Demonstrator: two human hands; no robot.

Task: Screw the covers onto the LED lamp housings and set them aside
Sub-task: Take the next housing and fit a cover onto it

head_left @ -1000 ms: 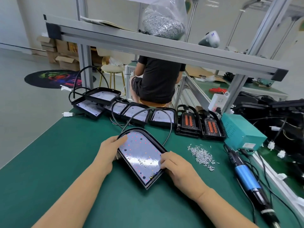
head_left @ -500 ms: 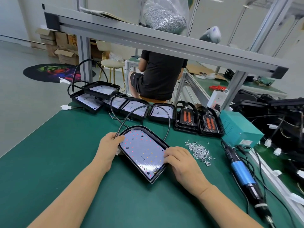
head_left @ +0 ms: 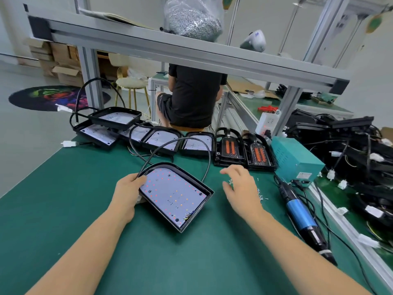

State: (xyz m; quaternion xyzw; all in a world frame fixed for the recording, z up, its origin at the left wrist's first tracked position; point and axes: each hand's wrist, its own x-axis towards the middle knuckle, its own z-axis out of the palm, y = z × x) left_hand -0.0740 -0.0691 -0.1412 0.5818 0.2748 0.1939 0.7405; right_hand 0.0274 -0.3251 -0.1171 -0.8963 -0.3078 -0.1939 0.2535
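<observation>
A black lamp housing [head_left: 174, 194] with a white LED board lies on the green bench in front of me, its black cable looping up behind it. My left hand [head_left: 127, 191] grips the housing's left rim, thumb over the edge. My right hand [head_left: 241, 185] hovers to the right of the housing, fingers loosely spread over the small pile of screws [head_left: 260, 193], which it mostly hides. A blue electric screwdriver [head_left: 298, 211] lies on the bench further right.
Several more housings [head_left: 161, 140] and two black covers with orange inserts [head_left: 244, 151] line the bench's back. A teal power box [head_left: 294, 159] stands at right, beside a heap of black lamps and cables [head_left: 350, 145]. A person in black sits behind the frame's crossbar [head_left: 191, 54].
My right hand has let go of the housing's right edge and moved right, over the screws. The left hand keeps its hold on the housing.
</observation>
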